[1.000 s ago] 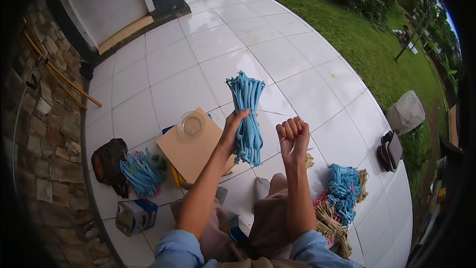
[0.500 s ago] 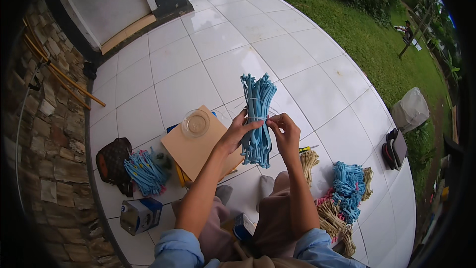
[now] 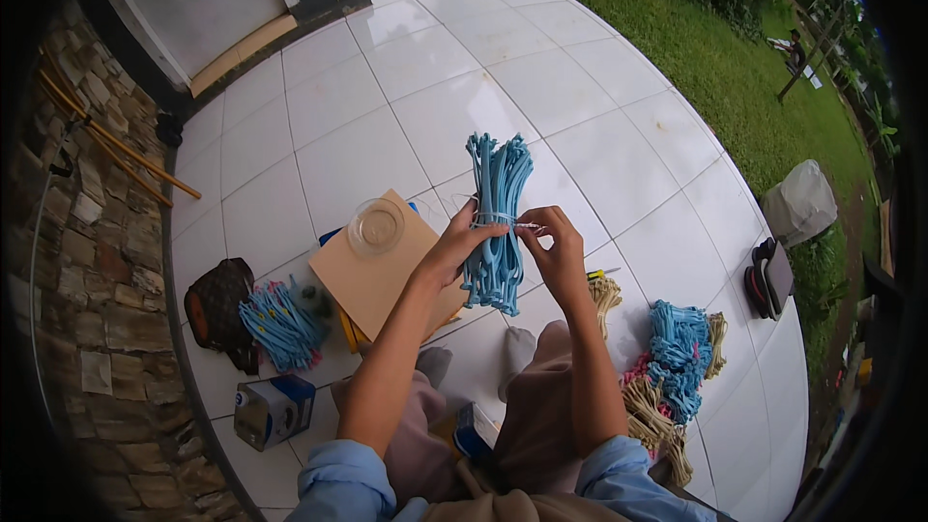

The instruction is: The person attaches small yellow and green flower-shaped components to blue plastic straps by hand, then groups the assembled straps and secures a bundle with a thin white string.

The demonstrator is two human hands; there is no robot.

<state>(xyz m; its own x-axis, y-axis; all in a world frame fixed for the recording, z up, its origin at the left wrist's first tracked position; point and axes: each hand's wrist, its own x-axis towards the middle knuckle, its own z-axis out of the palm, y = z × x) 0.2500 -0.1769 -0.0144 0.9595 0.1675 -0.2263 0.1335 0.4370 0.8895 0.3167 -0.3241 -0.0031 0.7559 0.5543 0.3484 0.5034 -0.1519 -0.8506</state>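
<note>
My left hand (image 3: pixel 458 244) is wrapped round a thick upright bundle of light-blue cords (image 3: pixel 501 179), fingers behind it and thumb across its front. A thin white string (image 3: pixel 495 219) circles the bundle's middle. At the bundle's right side, the thumb and fingertips of my right hand (image 3: pixel 556 246) pinch a twisted end of that string. Below and left of the bundle lies a tan board (image 3: pixel 387 275) with a clear round dish (image 3: pixel 376 226) on its far corner.
At right, piled bundles of blue cords (image 3: pixel 680 353) and beige cords (image 3: pixel 646 406) lie on white tiles, near a yellow-handled tool (image 3: pixel 595 275). To the left are a brown bag (image 3: pixel 215 302), more blue cords (image 3: pixel 282 324) and a metal can (image 3: pixel 275 411). A stone wall (image 3: pixel 116 358) borders the left.
A twisted stretch of white string now shows between the bundle and my right fingertips, which have drawn slightly away from it. My left hand keeps its hold.
</note>
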